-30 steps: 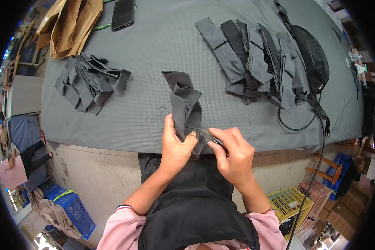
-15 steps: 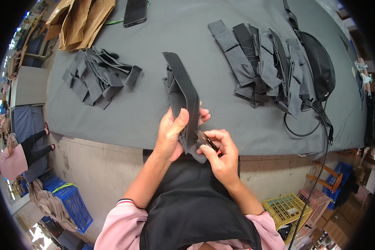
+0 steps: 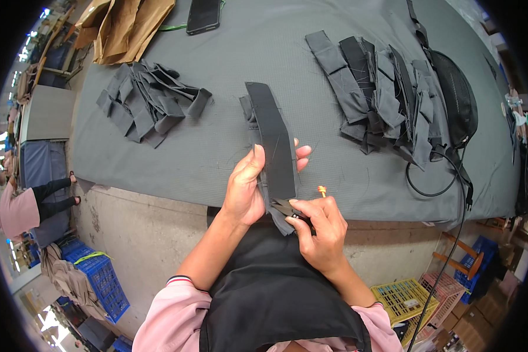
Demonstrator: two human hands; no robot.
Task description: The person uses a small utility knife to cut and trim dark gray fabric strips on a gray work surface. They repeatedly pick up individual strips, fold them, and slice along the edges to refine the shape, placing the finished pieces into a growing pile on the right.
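grey cloth-covered table [image 3: 217,158], concrete floor [image 3: 141,234], plastic crates [image 3: 100,278]

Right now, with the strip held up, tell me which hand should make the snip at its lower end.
Right. The right hand holds the small snips at the strip's lower end, blades by the fabric. The left hand is wrapped around the strip, holding it upright, so it is likely best left steadying.
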